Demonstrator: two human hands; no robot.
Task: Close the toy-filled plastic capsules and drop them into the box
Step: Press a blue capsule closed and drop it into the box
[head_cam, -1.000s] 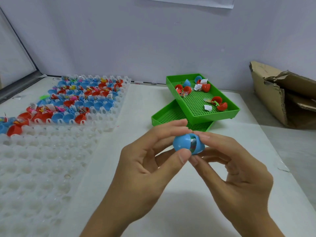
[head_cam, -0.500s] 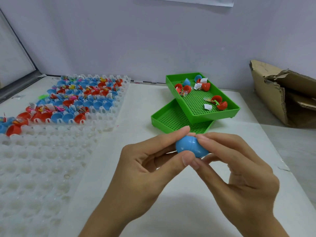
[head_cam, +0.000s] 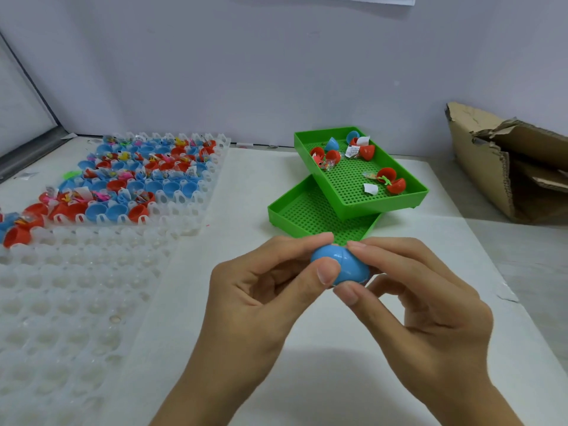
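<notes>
A blue plastic capsule is pinched between both hands above the white table, its two halves pressed together with only a seam showing. My left hand holds its left end with thumb and forefinger. My right hand grips its right end from above and below. The cardboard box stands open at the far right. Several open red and blue capsule halves with toys fill the far part of a white cell tray at the left.
Two green perforated trays sit behind my hands; the upper green tray holds several loose capsule halves and toys, and the lower green tray lies under it. The near white cell tray at the left has bare cells. A wall runs behind.
The capsule showed a gap with the toy visible one second ago; its halves have come together and the toy is hidden. Both hands shifted slightly lower and to the right.
</notes>
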